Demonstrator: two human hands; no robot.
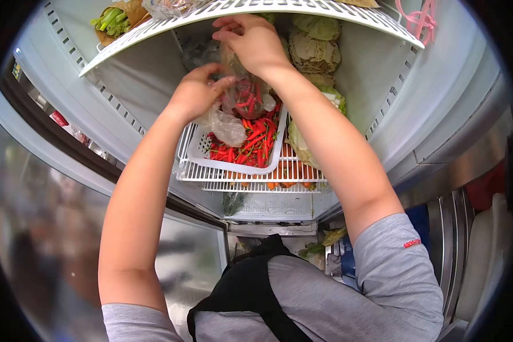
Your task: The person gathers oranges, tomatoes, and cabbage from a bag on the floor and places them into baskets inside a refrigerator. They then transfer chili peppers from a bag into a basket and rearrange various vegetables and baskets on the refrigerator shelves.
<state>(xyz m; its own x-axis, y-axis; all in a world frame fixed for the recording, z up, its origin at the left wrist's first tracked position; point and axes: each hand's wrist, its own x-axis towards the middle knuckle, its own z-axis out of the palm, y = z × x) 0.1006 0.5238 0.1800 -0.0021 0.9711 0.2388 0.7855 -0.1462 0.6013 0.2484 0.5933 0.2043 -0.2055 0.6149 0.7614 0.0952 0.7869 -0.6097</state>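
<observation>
A clear plastic bag [248,101] with red chillies in it stands over a white plastic basket [198,154] inside the fridge. Loose red chillies [256,139] with green stems fill the basket. My right hand [255,44] is at the top of the bag, its fingers and thumb closed on the plastic. On the left side, my left hand [196,94] has its fingers curled and thumb pressed against the bag's edge. A crumpled piece of clear plastic [228,127] hangs below my left hand, over the chillies.
The basket sits on a white wire shelf [245,175], with carrots [290,171] below. Cabbages [314,51] line the right side. Overhead, a curved wire shelf [359,17] holds leafy stalks [111,21] in brown paper. A glass door [57,228] stands at left.
</observation>
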